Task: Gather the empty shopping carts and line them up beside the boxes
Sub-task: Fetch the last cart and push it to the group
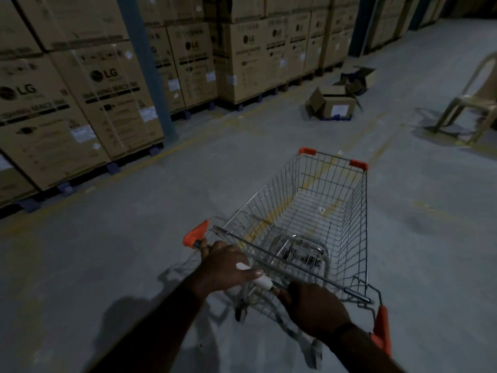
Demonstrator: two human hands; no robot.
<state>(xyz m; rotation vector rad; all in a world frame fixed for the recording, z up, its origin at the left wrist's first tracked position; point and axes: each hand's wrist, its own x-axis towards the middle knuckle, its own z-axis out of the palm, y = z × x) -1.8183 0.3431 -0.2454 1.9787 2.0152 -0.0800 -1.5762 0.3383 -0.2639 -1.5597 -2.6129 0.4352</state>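
The silver wire shopping cart with orange plastic corner caps stands on the grey concrete floor straight ahead of the person, well apart from the tall stacked brown cardboard boxes printed LG along the left. Its wheels are mostly hidden under the basket and blurred, and a pale scrap inside is too small to tell. The left hand grips the cart's handle bar, fingers curled round it, thumb along its white sleeve. The right hand grips it too, fingertips hidden behind the knuckles. Ahead lie two open brown cartons. A beige plastic chair is cut off at the right edge, and a blue steel column stands before the stacks
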